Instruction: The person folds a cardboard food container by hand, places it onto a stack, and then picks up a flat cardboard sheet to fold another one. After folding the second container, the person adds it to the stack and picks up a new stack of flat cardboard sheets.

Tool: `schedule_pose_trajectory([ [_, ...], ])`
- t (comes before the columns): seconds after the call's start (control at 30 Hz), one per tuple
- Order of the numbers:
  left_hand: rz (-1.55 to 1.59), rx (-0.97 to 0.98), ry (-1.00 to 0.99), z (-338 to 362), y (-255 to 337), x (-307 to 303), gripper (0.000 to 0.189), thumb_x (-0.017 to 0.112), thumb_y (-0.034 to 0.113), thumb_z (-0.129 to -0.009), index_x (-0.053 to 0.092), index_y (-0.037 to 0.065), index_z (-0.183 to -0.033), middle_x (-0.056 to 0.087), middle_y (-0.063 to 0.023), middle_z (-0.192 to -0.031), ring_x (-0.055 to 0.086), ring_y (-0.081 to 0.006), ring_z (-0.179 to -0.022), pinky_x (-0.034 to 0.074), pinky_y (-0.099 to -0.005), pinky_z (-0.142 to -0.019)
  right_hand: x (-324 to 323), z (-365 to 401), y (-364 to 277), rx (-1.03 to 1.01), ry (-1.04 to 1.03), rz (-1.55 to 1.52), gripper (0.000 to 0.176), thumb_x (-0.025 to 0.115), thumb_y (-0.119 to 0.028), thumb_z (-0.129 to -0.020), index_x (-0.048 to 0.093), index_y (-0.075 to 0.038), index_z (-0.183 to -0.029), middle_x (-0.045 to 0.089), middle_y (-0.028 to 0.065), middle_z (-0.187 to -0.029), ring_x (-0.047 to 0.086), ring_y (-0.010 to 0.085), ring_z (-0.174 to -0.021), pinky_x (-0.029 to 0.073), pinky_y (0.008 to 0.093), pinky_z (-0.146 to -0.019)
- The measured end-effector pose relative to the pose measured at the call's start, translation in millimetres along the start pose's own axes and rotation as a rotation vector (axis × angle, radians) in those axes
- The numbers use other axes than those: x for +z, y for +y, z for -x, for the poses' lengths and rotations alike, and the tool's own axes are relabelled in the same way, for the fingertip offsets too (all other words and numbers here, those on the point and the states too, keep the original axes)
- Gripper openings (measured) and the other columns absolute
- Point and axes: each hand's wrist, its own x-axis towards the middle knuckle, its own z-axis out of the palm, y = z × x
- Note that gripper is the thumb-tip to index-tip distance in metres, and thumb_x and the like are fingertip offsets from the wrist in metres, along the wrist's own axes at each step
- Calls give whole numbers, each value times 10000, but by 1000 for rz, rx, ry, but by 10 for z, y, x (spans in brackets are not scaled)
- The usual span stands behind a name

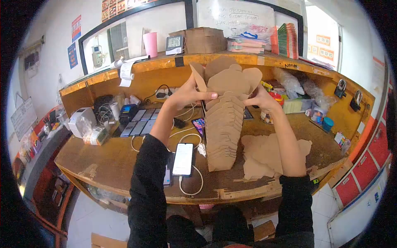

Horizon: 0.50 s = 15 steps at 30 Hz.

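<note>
A tall column of nested brown cardboard food boxes [225, 132] rises from the wooden counter in front of me. At its far upper end is a box with raised flaps [229, 80], and I have a hand on either side of it. My left hand [192, 96] grips its left wall, thumb across the near edge and fingers partly hidden behind the flap. On the opposite side, my right hand [264, 100] pinches the right wall, its fingertips mostly out of sight. Flat cardboard blanks [264, 155] lie under my right forearm.
Left of the column, a white-screened phone [183, 159] lies with a charging cable. Several more phones [138, 122] rest farther left near a white box-shaped device [82, 120]. A raised shelf [161, 64] along the back bears a pink cup [150, 44] and stacked cardboard [202, 40].
</note>
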Motion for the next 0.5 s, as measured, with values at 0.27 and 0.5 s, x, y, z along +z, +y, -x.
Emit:
schedule_pose_trajectory([
  [0.27,-121,58,-24,-39,20,50,916,764,270,-531,212,32,-1223,432,-110,-1108,415,-207,-1047,330,-322,-893,-96,39,67,-45,-49,126,839,719,-99,-499,281,-40,-1213,405,87,-1161,386,201,-1081,323,324,-900],
  [0.5,-215,151,-52,113,17,58,862,744,229,-549,236,8,-1210,411,-123,-1143,398,-212,-1066,325,-329,-895,-93,52,14,-36,-124,288,882,745,-174,-481,273,-25,-1210,420,92,-1150,400,199,-1066,306,325,-912],
])
